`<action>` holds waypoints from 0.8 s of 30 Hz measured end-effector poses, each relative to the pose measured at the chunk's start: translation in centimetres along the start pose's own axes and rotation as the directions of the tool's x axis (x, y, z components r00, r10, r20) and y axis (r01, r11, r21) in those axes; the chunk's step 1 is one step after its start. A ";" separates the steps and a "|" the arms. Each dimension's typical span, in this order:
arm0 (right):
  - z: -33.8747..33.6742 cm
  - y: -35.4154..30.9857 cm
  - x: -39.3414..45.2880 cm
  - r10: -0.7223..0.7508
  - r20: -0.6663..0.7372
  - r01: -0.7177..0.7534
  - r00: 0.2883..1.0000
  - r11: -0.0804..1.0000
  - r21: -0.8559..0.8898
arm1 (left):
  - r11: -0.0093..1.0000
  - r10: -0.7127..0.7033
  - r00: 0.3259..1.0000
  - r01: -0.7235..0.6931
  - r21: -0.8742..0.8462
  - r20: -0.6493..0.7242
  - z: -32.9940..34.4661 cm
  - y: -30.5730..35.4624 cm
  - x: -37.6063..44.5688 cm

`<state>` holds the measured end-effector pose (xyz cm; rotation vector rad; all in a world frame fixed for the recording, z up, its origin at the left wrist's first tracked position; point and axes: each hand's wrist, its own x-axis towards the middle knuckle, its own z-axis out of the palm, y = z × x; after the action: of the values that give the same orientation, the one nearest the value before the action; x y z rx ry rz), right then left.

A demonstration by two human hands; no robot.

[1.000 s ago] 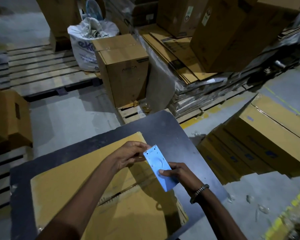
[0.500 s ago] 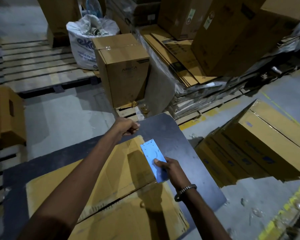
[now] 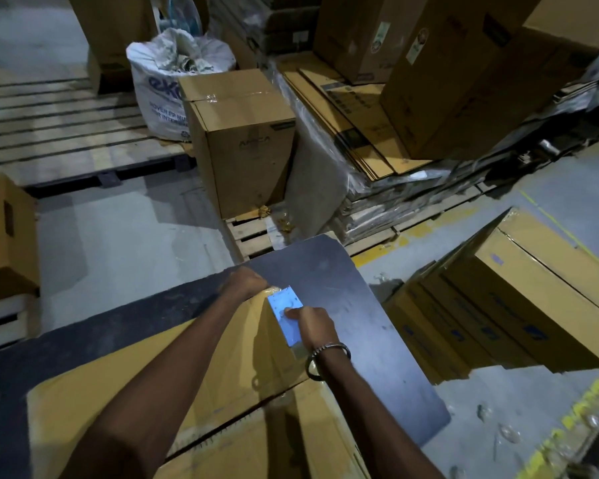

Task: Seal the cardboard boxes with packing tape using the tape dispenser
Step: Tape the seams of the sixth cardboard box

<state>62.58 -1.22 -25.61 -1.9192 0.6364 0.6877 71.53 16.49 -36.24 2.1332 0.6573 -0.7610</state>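
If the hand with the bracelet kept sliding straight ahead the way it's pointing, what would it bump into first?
Probably the left hand, which grips the far corner of the flattened cardboard box. The right hand holds the blue tape dispenser, whose front end already looks almost against that hand; depth is unclear.

At the top of the frame, left of centre, you have a white woven sack (image 3: 159, 88) stuffed with crumpled scraps, standing on a wooden pallet (image 3: 66, 133) that fills the upper left. At the upper right, a stack of flattened cardboard sheets (image 3: 346, 115) lies under clear plastic wrap. You see yellow floor markings (image 3: 412, 233) on the grey concrete at mid right.
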 end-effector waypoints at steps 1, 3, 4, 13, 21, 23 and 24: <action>0.2 -0.1 0.0 -0.001 -0.012 0.001 1.000 1.000 -0.019 | 0.994 -0.041 0.999 0.042 0.100 -0.018 0.2 -0.3 0.6; 0.5 0.2 0.2 -0.012 -0.029 0.011 0.999 0.999 -0.053 | 0.974 -0.052 0.997 0.062 0.219 -0.053 0.0 -0.5 0.6; 0.6 0.3 0.3 -0.015 -0.035 0.013 0.999 0.998 -0.067 | 0.980 -0.012 0.998 0.025 0.196 -0.070 -0.3 -0.3 -0.3; 0.0 -0.1 -0.2 -0.062 -0.062 0.055 0.996 0.993 -0.109 | 0.902 0.409 0.912 -0.411 -0.133 -0.042 -0.6 -1.1 -4.5; 0.0 -0.7 -0.5 -0.160 -0.113 0.108 0.981 0.923 -0.368 | 0.904 0.385 0.898 -0.414 -0.112 -0.213 -0.2 -1.6 -5.1; -0.4 -0.5 -0.8 -0.147 -0.102 0.100 0.984 0.923 -0.372 | 0.913 0.383 0.890 -0.405 -0.042 -0.248 0.0 -1.8 -5.2; -0.6 -0.1 -0.9 -0.148 -0.098 0.101 0.984 0.919 -0.381 | 0.913 0.391 0.884 -0.407 -0.010 -0.258 0.3 -1.9 -5.2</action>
<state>62.15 -1.58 -24.68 -2.3514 0.4762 0.6453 66.58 16.33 -33.71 2.2234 0.3395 -0.2424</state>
